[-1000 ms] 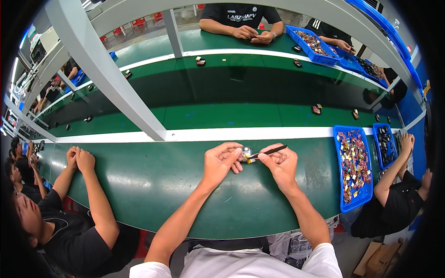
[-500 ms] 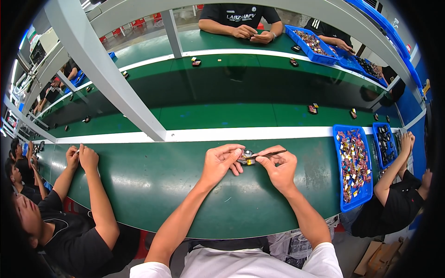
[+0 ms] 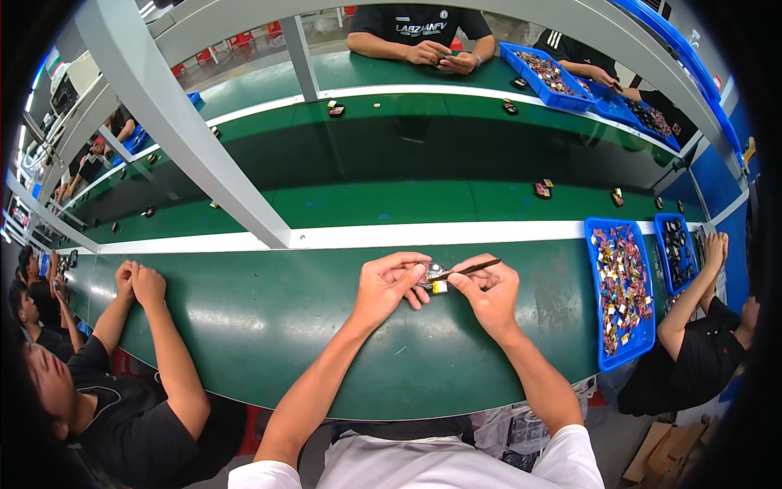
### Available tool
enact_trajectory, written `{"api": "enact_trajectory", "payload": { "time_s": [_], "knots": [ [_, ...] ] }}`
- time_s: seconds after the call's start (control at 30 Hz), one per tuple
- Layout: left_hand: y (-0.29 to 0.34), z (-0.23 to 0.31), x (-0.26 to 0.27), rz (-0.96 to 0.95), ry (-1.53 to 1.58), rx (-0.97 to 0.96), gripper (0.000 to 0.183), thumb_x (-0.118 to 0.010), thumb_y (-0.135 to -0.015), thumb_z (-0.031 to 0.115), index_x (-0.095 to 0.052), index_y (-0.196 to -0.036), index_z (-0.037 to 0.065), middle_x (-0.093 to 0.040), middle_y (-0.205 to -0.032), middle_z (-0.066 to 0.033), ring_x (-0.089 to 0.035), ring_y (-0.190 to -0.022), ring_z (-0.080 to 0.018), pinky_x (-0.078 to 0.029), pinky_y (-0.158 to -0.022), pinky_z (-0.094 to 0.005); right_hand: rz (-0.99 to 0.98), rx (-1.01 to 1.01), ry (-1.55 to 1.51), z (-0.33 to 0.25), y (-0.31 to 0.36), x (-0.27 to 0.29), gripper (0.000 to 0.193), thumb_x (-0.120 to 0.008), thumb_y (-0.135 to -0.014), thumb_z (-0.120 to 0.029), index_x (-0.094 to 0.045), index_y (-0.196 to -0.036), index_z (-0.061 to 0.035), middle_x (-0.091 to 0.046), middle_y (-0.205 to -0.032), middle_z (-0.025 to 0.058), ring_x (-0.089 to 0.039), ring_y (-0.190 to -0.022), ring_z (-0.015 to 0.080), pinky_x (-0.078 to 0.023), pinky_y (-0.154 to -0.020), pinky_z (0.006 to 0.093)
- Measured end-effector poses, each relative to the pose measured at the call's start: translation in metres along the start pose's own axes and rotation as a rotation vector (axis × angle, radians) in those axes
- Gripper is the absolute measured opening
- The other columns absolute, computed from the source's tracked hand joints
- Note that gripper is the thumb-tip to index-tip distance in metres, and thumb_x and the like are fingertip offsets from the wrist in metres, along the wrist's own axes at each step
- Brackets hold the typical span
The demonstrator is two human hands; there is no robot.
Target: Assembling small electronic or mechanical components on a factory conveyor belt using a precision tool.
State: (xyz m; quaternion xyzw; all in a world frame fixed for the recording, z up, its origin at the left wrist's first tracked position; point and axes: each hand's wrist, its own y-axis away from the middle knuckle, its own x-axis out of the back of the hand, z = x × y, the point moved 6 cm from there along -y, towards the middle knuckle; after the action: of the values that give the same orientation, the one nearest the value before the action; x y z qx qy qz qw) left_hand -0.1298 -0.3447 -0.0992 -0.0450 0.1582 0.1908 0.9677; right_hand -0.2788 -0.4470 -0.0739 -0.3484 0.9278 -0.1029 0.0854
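My left hand (image 3: 381, 287) is closed around the edge of a small dark casing (image 3: 428, 272) with shiny and reddish parts inside. A small white and yellow piece (image 3: 440, 287) shows at the casing's lower right edge. My right hand (image 3: 494, 298) pinches dark slim tweezers (image 3: 481, 267). Their tip reaches to the casing beside that piece; whether it grips anything is too small to tell. Both hands are above the green tabletop (image 3: 407, 359), close together. My fingers partly hide the casing.
A blue tray (image 3: 604, 326) of small coloured parts stands to the right, with a blue tray (image 3: 683, 287) of black casings beyond it. Behind a white rail (image 3: 375, 236), a green belt (image 3: 326, 204) carries scattered assemblies (image 3: 543, 191). A slanting post (image 3: 187, 138) stands left. Co-workers sit around.
Assemblies on the belt have drifted left. The white and yellow piece at the casing shows more white now, and my right hand has shifted slightly left. The left neighbour's hands have come together.
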Motion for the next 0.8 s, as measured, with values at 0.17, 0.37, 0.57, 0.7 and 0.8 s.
{"api": "enact_trajectory", "payload": {
  "time_s": [0.17, 0.37, 0.57, 0.7, 0.8],
  "knots": [
    [0.0007, 0.0012, -0.0007, -0.001, 0.001, -0.01, 0.025, -0.06, -0.099, 0.007, -0.063, -0.118, -0.009, -0.071, -0.088, -0.0163, -0.072, -0.067, -0.0214, -0.058, -0.052, -0.028, 0.024, -0.033, -0.063, 0.0024, 0.0011, -0.0003, 0.012, -0.073, -0.087, 0.007, -0.067, -0.097, 0.0041, -0.069, -0.082, 0.0039, -0.056, -0.064, 0.0005, -0.038, -0.053, 0.0164],
    [0.0015, 0.0022, -0.0016, 0.009, -0.013, -0.026, 0.026, -0.06, -0.1, 0.009, -0.063, -0.119, -0.009, -0.071, -0.09, -0.0172, -0.073, -0.07, -0.0232, -0.059, -0.053, -0.0285, 0.034, -0.042, -0.035, 0.0012, 0.0021, 0.0004, 0.012, -0.073, -0.087, 0.007, -0.067, -0.097, 0.0037, -0.068, -0.08, 0.0015, -0.052, -0.063, -0.0012, -0.035, -0.051, 0.0162],
    [0.0014, 0.0015, -0.0003, 0.024, -0.017, -0.02, 0.026, -0.061, -0.1, 0.009, -0.063, -0.117, -0.009, -0.071, -0.09, -0.0173, -0.073, -0.069, -0.0233, -0.059, -0.053, -0.0286, 0.039, -0.04, -0.015, 0.0001, 0.0027, -0.0017, 0.011, -0.073, -0.087, 0.006, -0.068, -0.096, 0.0035, -0.067, -0.079, -0.0001, -0.047, -0.06, -0.0021, -0.033, -0.05, 0.0161],
    [0.0013, 0.0009, -0.0007, 0.025, -0.014, -0.019, 0.024, -0.061, -0.1, 0.009, -0.064, -0.116, -0.009, -0.071, -0.088, -0.0169, -0.072, -0.068, -0.0228, -0.059, -0.053, -0.0286, 0.033, -0.042, -0.022, 0.0008, 0.003, -0.0004, 0.011, -0.074, -0.087, 0.006, -0.068, -0.095, 0.0033, -0.067, -0.079, -0.0004, -0.046, -0.059, -0.0022, -0.032, -0.05, 0.0165],
    [0.0017, 0.0018, -0.0006, 0.029, -0.024, -0.035, 0.025, -0.06, -0.1, 0.009, -0.064, -0.115, -0.01, -0.071, -0.089, -0.0192, -0.072, -0.067, -0.0247, -0.059, -0.053, -0.0292, 0.039, -0.035, -0.026, 0.0001, 0.0025, -0.0015, 0.011, -0.074, -0.086, 0.005, -0.068, -0.095, 0.0031, -0.067, -0.079, -0.0005, -0.044, -0.058, -0.002, -0.031, -0.049, 0.0167]
  ]
}}
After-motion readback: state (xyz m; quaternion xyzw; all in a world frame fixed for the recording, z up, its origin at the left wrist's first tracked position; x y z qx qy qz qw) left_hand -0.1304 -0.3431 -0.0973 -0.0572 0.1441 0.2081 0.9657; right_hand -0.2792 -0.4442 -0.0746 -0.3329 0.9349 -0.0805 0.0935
